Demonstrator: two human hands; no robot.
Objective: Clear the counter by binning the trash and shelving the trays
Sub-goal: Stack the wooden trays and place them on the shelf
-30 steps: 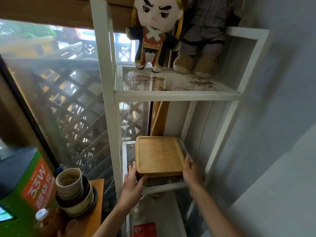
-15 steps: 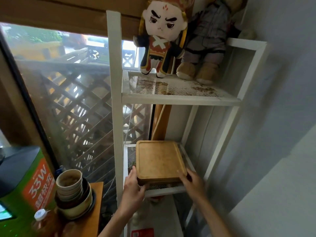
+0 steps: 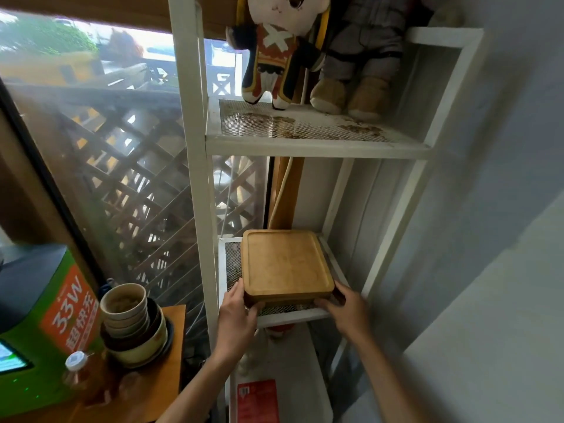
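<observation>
At lower centre of the frame, the square, rimmed, tan wooden trays [image 3: 287,265] sit stacked on the white mesh shelf [image 3: 232,261], stiff, probably weighty, the left hand [image 3: 236,315] and right hand [image 3: 345,309] pinching their near corners.

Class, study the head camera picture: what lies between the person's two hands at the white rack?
In the head view, the wooden trays lie between the left hand and the right hand, resting on the mesh shelf.
</observation>
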